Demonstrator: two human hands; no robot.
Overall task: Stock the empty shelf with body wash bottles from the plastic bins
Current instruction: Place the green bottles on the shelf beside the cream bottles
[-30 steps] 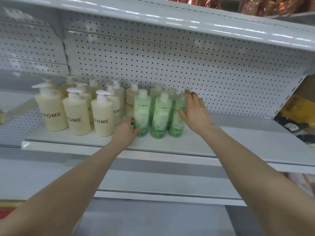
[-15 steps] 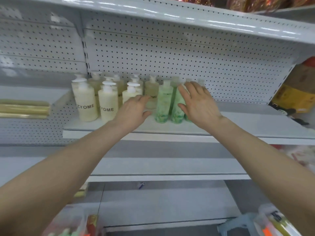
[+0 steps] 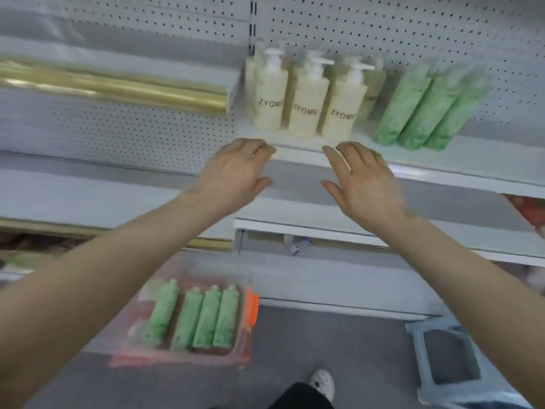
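Gold foil rolls (image 3: 118, 87) lie in the next bay, L of shelf (image 3: 477, 160). Cream pump bottles (image 3: 306, 107) marked ZYOME stand at the shelf's L end, three in front, more behind. Blue stool (image 3: 448, 358) on floor lower R; white shoe (image 3: 321, 382) at bottom edge. Frame blurred.

Green body wash bottles (image 3: 424, 113) stand upright on shelf, just R of the cream ones. Four more green ones (image 3: 194, 320) lie in plastic bin (image 3: 182, 360) on the floor, under the L forearm.

Left hand (image 3: 236, 175) and right hand (image 3: 365, 184) are both empty, fingers loose, apart, at the shelf's front edge below the cream bottles; contact w/ the edge can't be told. Shelf greens sit up and R of the right hand, not touching. Bin is well below both.

Single head-worn view — forward and downward, close to shelf (image 3: 442, 160) and floor (image 3: 324, 343).
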